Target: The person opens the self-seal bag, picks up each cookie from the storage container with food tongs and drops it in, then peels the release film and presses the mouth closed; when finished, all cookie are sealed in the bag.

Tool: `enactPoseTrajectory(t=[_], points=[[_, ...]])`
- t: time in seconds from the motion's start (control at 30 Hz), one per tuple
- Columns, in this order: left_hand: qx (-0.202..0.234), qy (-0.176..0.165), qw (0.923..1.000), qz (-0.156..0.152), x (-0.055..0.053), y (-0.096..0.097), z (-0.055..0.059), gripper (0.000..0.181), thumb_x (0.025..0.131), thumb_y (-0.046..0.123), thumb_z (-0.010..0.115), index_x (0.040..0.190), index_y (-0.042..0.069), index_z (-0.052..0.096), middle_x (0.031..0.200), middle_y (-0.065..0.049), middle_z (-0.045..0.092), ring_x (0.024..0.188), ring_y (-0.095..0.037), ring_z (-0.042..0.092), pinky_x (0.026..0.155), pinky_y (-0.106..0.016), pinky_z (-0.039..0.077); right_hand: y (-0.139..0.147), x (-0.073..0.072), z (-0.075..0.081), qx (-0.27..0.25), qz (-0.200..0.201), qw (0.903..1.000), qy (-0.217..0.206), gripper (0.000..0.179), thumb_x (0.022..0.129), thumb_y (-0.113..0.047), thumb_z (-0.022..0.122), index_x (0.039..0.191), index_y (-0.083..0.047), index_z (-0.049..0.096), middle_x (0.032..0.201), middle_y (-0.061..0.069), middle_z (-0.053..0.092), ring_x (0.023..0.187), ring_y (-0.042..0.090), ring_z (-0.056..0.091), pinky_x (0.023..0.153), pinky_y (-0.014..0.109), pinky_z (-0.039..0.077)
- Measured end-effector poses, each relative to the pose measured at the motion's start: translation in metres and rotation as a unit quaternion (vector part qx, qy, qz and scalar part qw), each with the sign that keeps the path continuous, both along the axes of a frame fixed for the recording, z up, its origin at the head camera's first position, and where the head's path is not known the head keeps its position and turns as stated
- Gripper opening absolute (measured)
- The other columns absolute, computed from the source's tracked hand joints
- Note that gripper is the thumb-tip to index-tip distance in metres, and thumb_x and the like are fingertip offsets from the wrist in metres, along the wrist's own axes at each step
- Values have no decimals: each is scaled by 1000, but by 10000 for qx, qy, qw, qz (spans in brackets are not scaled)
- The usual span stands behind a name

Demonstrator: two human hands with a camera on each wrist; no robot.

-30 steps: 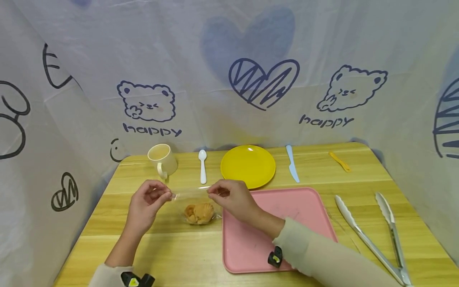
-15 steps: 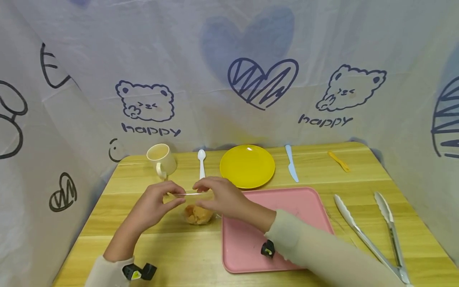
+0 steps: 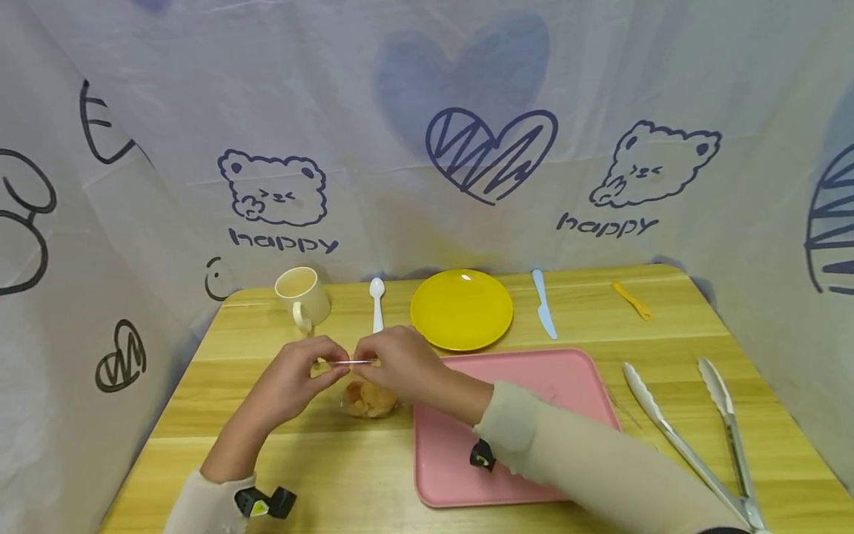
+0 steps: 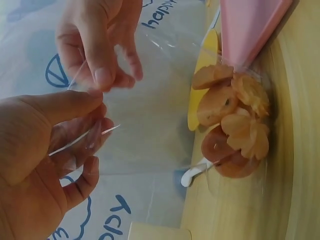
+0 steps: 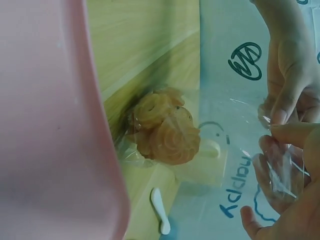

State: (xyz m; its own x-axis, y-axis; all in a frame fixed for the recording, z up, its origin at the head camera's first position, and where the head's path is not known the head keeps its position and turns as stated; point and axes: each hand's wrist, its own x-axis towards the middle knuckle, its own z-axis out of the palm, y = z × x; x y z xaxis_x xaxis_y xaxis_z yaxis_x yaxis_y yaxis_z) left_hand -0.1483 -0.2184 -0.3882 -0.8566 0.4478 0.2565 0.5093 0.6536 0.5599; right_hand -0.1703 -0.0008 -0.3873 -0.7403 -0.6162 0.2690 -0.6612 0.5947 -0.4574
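Both hands work at the top of a clear plastic bag [image 4: 155, 135] with several golden-brown pastries [image 3: 369, 400] in its bottom. My left hand [image 3: 290, 382] pinches the bag's top edge between thumb and fingers. Right beside it, my right hand [image 3: 400, 363] pinches the same edge, the two thumbs meeting in the left wrist view. A thin pale line of the gathered edge shows between the fingers. Flower-like ridges mark some pastries in the left wrist view. The bag's bottom sits low over the wooden table [image 3: 320, 475], left of the pink tray [image 3: 520, 475].
Along the back stand a cream mug [image 3: 313, 300], a white spoon [image 3: 376, 300], a yellow plate [image 3: 460, 310], a light-blue knife [image 3: 543, 304] and a small yellow utensil [image 3: 631, 300]. Metal tongs [image 3: 694, 452] lie spread at the right. My right forearm crosses over the tray.
The hands were apart, holding the bag's top edge stretched wide; they have come together at its middle. The right hand moved left, the left hand moved right. The pastries stay about where they were.
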Motion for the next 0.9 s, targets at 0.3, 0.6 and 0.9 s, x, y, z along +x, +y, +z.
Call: enactPoseTrajectory(t=[0.3,0.6,0.9], points=[[132,164,9994,266,2,-17,-6,13,91,9,79,94,20,73,90,13,70,83,-6,64,71,-32,55,22,1,-7,-926,-117,9908,-977,7,96,-20,77,98,-14,79,92,-5,77,88,10,70,77,24,56],[429,-16,9963,743,6,-42,-10,4,94,12,76,95,16,75,90,10,71,80,-7,63,70,-27,56,48,3,-20,-1665,-109,9805,-1038,7,95,-14,76,101,-12,80,92,-4,78,88,9,71,80,32,59],[2018,-935,9743,354,6,-50,-27,3,101,3,65,100,3,67,100,-4,67,89,-16,63,76,-23,54,62,5,-30,-2200,60,9575,-1862,16,99,-15,71,113,-12,79,105,-2,79,100,10,73,87,23,59]])
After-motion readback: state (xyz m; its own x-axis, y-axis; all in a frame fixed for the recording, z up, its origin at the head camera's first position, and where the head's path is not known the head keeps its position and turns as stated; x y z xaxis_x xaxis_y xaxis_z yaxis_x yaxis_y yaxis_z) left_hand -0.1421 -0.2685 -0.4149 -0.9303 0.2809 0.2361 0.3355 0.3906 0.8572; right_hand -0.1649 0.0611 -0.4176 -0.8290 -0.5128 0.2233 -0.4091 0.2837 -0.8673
